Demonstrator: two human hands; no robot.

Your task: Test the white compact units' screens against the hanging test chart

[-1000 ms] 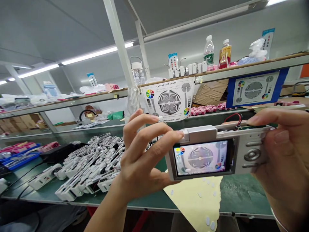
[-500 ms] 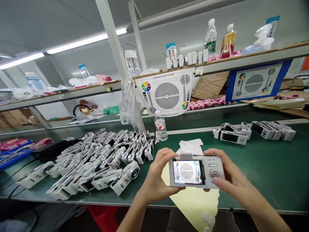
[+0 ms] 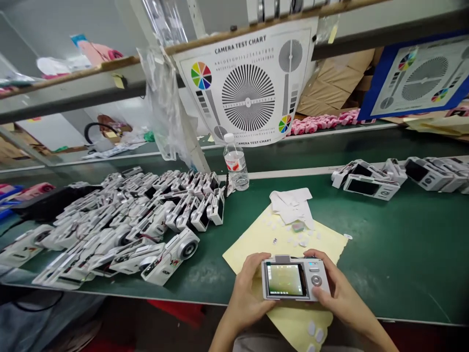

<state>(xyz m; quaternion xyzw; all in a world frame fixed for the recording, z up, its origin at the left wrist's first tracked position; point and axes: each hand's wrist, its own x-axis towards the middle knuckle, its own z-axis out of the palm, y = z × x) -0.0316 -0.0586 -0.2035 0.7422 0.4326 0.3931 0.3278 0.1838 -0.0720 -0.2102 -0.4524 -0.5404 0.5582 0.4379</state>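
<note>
Left hand [image 3: 247,289], right hand [image 3: 342,292]: fingers grip opposite ends of the silver-white boxy camera [image 3: 293,278] between them, right thumb [image 3: 322,295] beside its round grey control pad [image 3: 316,280]. Pinch edges evenly, press lightly, keep off the lit rectangular screen [image 3: 285,280].

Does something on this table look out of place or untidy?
Yes: beyond the held camera, small white pieces lie scattered over the yellow sheet, one piece apart at its right corner. On the left, a heap of cameras lies jumbled at mixed angles.
</note>
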